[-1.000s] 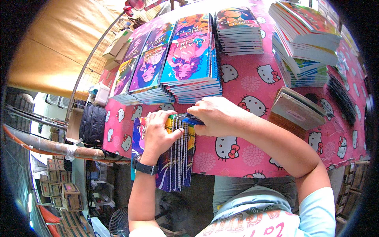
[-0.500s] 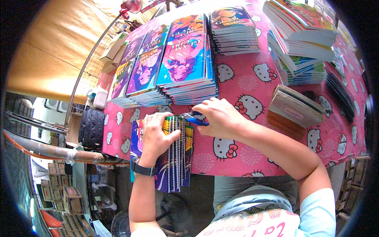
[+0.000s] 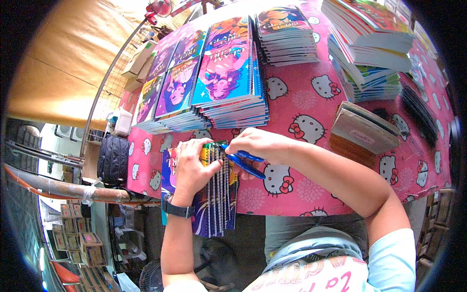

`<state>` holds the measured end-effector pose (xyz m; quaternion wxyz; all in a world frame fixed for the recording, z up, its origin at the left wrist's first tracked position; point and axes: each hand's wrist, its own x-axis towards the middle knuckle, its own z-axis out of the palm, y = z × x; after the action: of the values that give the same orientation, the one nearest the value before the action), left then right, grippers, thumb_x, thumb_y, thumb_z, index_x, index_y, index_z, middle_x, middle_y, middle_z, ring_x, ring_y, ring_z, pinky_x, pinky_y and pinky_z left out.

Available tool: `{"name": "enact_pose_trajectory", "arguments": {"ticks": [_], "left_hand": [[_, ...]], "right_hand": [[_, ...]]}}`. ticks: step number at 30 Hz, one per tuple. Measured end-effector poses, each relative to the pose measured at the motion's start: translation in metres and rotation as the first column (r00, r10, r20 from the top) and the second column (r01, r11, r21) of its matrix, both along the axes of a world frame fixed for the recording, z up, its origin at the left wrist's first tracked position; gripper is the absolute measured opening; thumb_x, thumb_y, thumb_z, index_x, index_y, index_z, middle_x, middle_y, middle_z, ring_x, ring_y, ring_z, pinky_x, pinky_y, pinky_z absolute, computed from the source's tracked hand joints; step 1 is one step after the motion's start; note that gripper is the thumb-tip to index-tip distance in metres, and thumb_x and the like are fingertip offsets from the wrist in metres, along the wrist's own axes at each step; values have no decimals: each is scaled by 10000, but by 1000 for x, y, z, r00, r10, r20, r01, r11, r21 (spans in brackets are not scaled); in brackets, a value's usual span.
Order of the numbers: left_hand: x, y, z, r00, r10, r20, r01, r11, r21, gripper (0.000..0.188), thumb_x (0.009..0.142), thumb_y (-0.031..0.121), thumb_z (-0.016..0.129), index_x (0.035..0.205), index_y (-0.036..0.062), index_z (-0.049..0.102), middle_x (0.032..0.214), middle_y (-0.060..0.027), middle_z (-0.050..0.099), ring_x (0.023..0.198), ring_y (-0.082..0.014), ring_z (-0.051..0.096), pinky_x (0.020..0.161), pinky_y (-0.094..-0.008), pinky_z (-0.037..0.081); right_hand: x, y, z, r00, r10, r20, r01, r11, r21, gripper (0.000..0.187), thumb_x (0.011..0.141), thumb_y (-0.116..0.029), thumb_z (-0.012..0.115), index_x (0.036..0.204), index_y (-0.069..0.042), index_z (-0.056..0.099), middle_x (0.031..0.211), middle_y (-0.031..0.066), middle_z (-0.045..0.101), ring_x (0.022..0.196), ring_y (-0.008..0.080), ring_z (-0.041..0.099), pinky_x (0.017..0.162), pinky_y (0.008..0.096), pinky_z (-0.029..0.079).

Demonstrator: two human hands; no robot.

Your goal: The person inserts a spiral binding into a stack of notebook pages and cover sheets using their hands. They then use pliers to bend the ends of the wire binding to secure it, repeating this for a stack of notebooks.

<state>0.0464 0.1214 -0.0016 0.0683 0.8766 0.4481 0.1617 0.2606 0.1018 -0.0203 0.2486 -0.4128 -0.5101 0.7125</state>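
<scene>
My left hand (image 3: 193,164) presses down on a small stack of spiral-bound notebooks (image 3: 210,209), its thumb against their wire spines. The notebooks overhang the table's front edge, with purple covers and some yellow and green showing. Blue-handled pliers (image 3: 247,165) are gripped in my right hand (image 3: 258,148), beside the upper end of the spines. The jaws of the pliers are mostly hidden by my fingers, so I cannot tell whether they touch the wire. A dark watch (image 3: 177,209) is strapped on my left wrist.
Stacks of colourful spiral notebooks (image 3: 226,80) stand along the far side of the pink patterned table (image 3: 304,194). Books pile up (image 3: 372,53) at the far right, near wooden-looking boards (image 3: 365,130) and black spiral coils (image 3: 419,117). A black bag (image 3: 116,160) sits at the left.
My right hand has shifted slightly left, and the pliers have turned, so their blue handles now point down and right. My left hand stays on the notebooks.
</scene>
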Motion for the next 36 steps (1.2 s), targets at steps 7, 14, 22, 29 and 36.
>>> {"name": "enact_pose_trajectory", "arguments": {"ticks": [7, 14, 22, 29, 36], "left_hand": [[3, -1, 3, 1000, -4, 0, 4, 1000, 4, 432, 624, 256, 723, 1007, 89, 617, 972, -95, 609, 1004, -287, 518, 965, -413, 338], [2, -1, 2, 1000, 1, 11, -1, 1000, -4, 439, 628, 257, 726, 1016, 82, 617, 996, -97, 616, 1020, -288, 520, 978, -417, 336], [1, 0, 1, 1000, -10, 4, 10, 1000, -5, 443, 632, 264, 721, 1022, 84, 614, 988, -106, 614, 1016, -293, 526, 999, -425, 325], [2, -1, 2, 1000, 6, -5, -6, 1000, -9, 448, 626, 272, 721, 1020, 87, 613, 990, -105, 613, 1023, -293, 524, 1004, -432, 319], [1, 0, 2, 1000, 4, -6, -4, 1000, -15, 444, 631, 282, 718, 1016, 88, 613, 1000, -102, 613, 1031, -292, 521, 1009, -430, 315]], "right_hand": [[6, -19, -3, 707, -414, 573, -141, 712, 688, 507, 710, -288, 684, 1156, -71, 578, 1085, 121, 600, 1073, 274, 547, 894, 409, 432], [-3, -17, 2, 636, -409, 654, -276, 671, 688, 450, 707, -298, 692, 1089, -77, 602, 1044, 117, 597, 1072, 269, 527, 886, 431, 409], [-1, -13, 11, 603, -489, 630, -345, 553, 759, 420, 671, -278, 706, 1021, -56, 634, 984, 118, 620, 1015, 268, 556, 824, 421, 436], [-2, -14, 15, 602, -535, 593, -371, 470, 801, 260, 665, -195, 668, 868, -31, 676, 940, 137, 642, 992, 274, 575, 818, 445, 424], [-9, -14, 18, 568, -560, 603, -442, 411, 798, 276, 664, -197, 704, 885, -40, 651, 917, 95, 635, 968, 246, 579, 812, 403, 443]]}}
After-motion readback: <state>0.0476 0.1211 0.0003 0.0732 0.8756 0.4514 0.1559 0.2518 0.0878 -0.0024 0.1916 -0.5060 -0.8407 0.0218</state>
